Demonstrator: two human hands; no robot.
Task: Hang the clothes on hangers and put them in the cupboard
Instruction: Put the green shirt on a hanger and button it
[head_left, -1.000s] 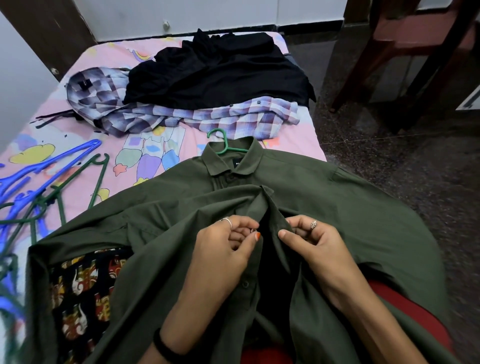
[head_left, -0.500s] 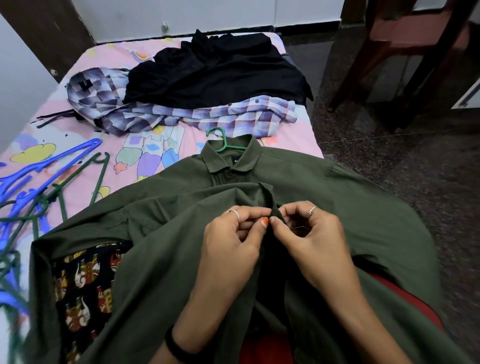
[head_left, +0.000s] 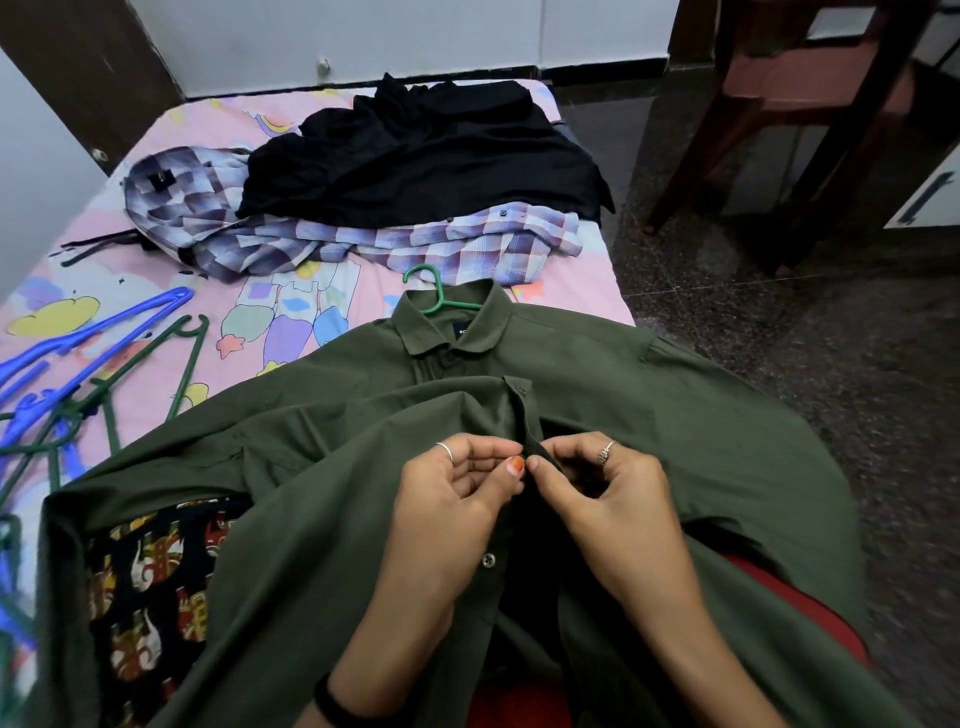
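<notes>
The olive green shirt (head_left: 649, 426) is lying spread across the bed (head_left: 363, 291) and the person's lap, already threaded on a green hanger (head_left: 436, 291) whose hook is poking out above the collar. Just below that collar, the left hand (head_left: 457, 499) and right hand (head_left: 608, 499) are meeting at the placket, each pinching an edge of it, seemingly working a button. The cloth looks light, soft and floppy; lifting it by the hanger hook should be keeping it from sliding off.
</notes>
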